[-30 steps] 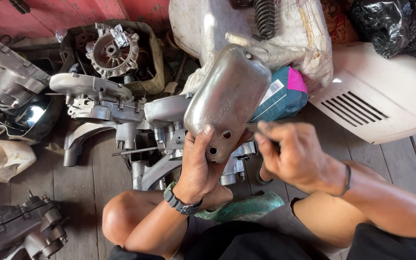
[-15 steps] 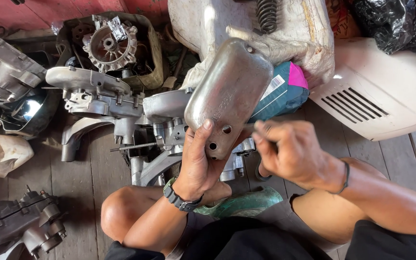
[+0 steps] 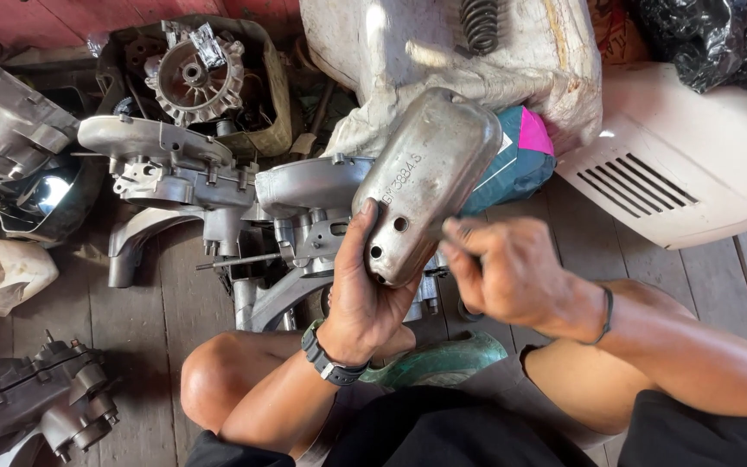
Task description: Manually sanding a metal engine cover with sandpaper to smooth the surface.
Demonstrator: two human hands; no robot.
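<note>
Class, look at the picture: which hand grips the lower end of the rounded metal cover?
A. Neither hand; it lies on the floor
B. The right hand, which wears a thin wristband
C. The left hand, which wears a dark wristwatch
C: the left hand, with a dark wristwatch, wraps around the lower end of the metal cover, which is held up off the floor.

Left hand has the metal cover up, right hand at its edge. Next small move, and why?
Probably bring the right hand in to the holes at the lower end of the metal cover. The left hand grips that end, lifted above the engine casing, and the right fingertips sit pinched just beside it; what they pinch is unclear.
</note>
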